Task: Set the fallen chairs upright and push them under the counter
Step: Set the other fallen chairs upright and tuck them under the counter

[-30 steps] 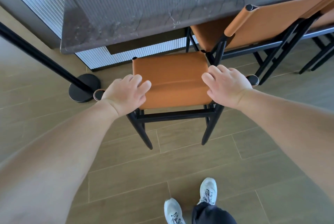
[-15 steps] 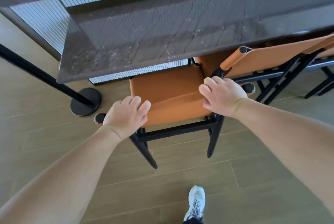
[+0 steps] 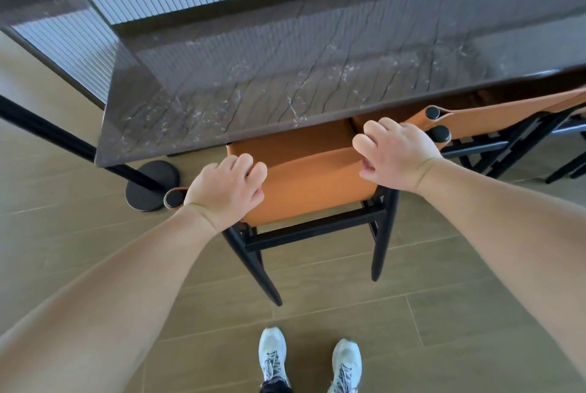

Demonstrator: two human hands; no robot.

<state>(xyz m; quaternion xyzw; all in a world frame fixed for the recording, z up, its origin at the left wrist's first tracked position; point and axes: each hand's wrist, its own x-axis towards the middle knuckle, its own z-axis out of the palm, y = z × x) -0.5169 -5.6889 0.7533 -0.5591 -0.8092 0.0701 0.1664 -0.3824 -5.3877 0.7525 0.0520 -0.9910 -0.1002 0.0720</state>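
**One head-worn view, looking steeply down**

A single wide-angle camera on the person's head faces forward and down, close above the bench (image 3: 285, 75) filling the upper frame. Floor (image 3: 444, 313) and shoes (image 3: 272, 354) occupy the bottom edge.

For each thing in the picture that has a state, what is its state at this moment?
Chair: upright, seat partly under the counter.
Counter: dark stone top, overhangs the chair's seat.
Left hand: grips the top of the chair's back, fingers curled.
Right hand: grips the top of the chair's back, fingers curled.
Second chair: upright, to the right, partly under the counter.
Black post base: flat on the floor.
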